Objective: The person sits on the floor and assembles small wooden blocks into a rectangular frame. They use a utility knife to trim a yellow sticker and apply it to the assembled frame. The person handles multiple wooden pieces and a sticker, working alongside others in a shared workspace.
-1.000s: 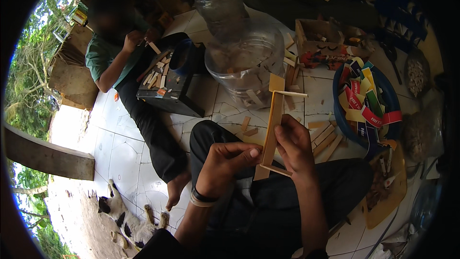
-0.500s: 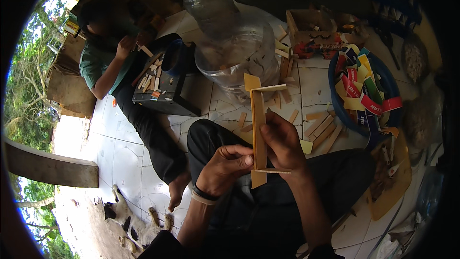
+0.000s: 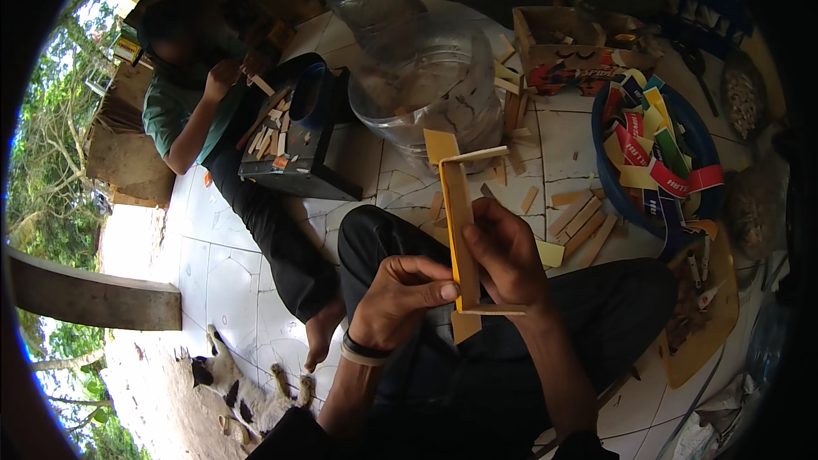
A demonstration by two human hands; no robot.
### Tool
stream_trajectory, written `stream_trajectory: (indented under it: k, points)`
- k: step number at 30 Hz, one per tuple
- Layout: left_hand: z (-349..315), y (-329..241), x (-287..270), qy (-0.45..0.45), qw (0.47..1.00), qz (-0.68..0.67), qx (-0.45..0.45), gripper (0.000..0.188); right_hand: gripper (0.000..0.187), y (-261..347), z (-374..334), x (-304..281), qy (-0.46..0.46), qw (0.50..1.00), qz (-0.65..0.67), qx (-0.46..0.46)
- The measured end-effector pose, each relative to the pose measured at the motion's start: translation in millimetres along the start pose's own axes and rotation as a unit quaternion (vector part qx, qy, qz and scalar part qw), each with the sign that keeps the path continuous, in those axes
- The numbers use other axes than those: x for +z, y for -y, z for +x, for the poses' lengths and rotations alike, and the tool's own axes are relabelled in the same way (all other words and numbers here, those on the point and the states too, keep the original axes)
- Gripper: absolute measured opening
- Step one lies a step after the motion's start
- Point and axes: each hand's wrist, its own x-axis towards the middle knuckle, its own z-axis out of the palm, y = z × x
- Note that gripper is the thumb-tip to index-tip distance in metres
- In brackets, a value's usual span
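Over my lap I hold a three-sided frame of thin wood strips (image 3: 460, 230) upright. A yellow paper strip runs along its long side, with a pale flap (image 3: 440, 145) past the upper end and another past the lower end. Two short wood pieces stick out to the right from its ends. My left hand (image 3: 400, 300) pinches the lower left edge between thumb and fingers. My right hand (image 3: 509, 260) grips the long side from the right, thumb on the near face; some of its fingers are hidden behind. A dark bracelet circles my left wrist.
Beyond my knee stands a clear plastic container (image 3: 426, 94), with loose wood strips (image 3: 579, 226) beside it. To the right are a blue basin (image 3: 607, 175) of colored paper strips, a cardboard box (image 3: 554, 60) and a yellow tray (image 3: 720, 324). At left, a co-worker (image 3: 192, 111) sits by a black box; a cat (image 3: 247, 392) lies below.
The frame's upper end has tipped slightly left, and both hands keep hold of it. The whole view has shifted a little.
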Motion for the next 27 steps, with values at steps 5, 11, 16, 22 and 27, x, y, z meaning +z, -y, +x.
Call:
stream_trajectory:
  k: [5, 11, 16, 22, 27]
  points:
    - [-3.9, 1.3, 7.4, -0.048, 0.998, 0.033, 0.028, 0.013, 0.019, 0.5, 0.9, -0.5, 0.022, 1.000, -0.017, 0.001]
    - [-2.6, 0.4, 9.3, -0.059, 0.997, 0.005, 0.043, 0.012, 0.019, 0.6, 1.0, -0.6, 0.027, 0.999, -0.028, 0.002]
    - [-0.7, 0.1, 7.0, -0.064, 0.996, 0.007, 0.060, 0.012, 0.016, 4.7, 0.2, 0.2, 0.048, 0.997, -0.066, 0.001]
    - [-4.1, -0.5, 9.8, -0.096, 0.989, 0.068, 0.092, 0.012, 0.015, 12.0, -0.5, 0.6, 0.073, 0.992, -0.103, -0.007]
    - [-4.6, -4.9, 12.4, -0.116, 0.980, 0.132, 0.093, 0.012, 0.016, 12.5, -1.1, 0.1, 0.077, 0.991, -0.109, 0.001]
